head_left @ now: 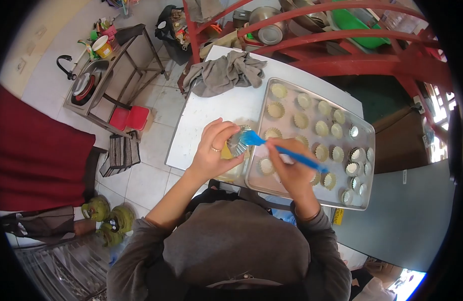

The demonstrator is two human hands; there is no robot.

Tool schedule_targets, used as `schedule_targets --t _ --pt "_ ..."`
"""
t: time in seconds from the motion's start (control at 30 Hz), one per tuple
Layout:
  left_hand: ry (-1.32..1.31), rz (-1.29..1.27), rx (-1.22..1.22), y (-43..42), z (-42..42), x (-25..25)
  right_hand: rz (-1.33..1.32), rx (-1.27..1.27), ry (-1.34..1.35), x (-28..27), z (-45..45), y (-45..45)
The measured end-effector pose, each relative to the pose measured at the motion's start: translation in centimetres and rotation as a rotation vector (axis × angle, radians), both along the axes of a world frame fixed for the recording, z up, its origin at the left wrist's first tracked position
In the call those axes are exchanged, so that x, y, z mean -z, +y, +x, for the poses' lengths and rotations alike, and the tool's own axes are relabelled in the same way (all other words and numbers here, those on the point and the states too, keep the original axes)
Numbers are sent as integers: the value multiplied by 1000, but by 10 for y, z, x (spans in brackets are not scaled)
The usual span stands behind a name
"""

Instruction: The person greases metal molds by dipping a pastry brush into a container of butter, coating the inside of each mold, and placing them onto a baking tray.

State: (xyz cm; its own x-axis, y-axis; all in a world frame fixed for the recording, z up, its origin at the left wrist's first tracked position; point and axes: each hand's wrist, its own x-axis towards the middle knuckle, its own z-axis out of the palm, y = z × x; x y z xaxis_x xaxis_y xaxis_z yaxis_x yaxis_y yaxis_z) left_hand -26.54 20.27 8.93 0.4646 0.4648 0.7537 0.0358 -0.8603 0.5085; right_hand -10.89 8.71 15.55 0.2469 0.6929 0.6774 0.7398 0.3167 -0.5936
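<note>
My left hand (215, 146) grips a small fluted metal tart mould (237, 146) by its rim, tilted toward me. In my right hand (294, 169) is a blue pastry brush (302, 159), its bristles touching the inside of that mould. Below the mould, partly covered by my left hand, a yellowish container (230, 170) shows at the table's edge. Beside my hands lies a large metal baking tray (312, 196) holding many fluted moulds. Most of those look lined with pale dough, while several shiny ones (352, 169) at the right appear bare metal.
A crumpled grey cloth (226, 73) lies on the white table (201, 118) behind the tray. Red metal railing (342, 62) runs along the far side, with bowls beyond it. A sink bench (103, 75) stands at the left, and green gas cylinders (116, 220) sit on the floor.
</note>
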Motion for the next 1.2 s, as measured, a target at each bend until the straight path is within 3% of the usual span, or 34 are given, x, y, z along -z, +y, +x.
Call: schedule_targets --t 0.07,0.2,0.3,0.37,0.4,0.5,0.6,0.7,0.8,0.9,1.0,1.1,1.2 --pt "22 -82 -18 -2 -1 0 -2 8 86 -2 17 -4" --pt "26 -270 95 -4 -4 -10 18 -319 74 -15 30 -2" --pt "17 -395 221 -2 -7 -7 -236 -512 23 -23 41 -5" --pt "68 -507 296 -4 -10 -10 -248 -537 203 -35 49 -8" --pt "58 -523 306 -5 -10 -12 -255 -544 292 -38 51 -9" --pt "46 -535 340 -8 -12 -14 -200 -485 85 -35 38 4" --pt "74 -494 365 -8 -16 -16 -362 -561 -81 -38 42 4" --pt "95 -524 391 -12 -17 -17 -324 -560 90 -43 48 8" --pt "62 -564 408 -13 -20 -17 -316 -575 -32 -30 39 11" --pt "1 -630 407 -15 -21 -12 -371 -593 162 -41 40 5" --pt "-92 -756 402 -25 -16 -6 -312 -433 66 -33 32 2" --pt "-158 -878 418 -32 -13 1 -21 -345 -102 -15 21 8" --pt "-218 -988 460 -37 -10 4 24 -321 39 -14 21 1"
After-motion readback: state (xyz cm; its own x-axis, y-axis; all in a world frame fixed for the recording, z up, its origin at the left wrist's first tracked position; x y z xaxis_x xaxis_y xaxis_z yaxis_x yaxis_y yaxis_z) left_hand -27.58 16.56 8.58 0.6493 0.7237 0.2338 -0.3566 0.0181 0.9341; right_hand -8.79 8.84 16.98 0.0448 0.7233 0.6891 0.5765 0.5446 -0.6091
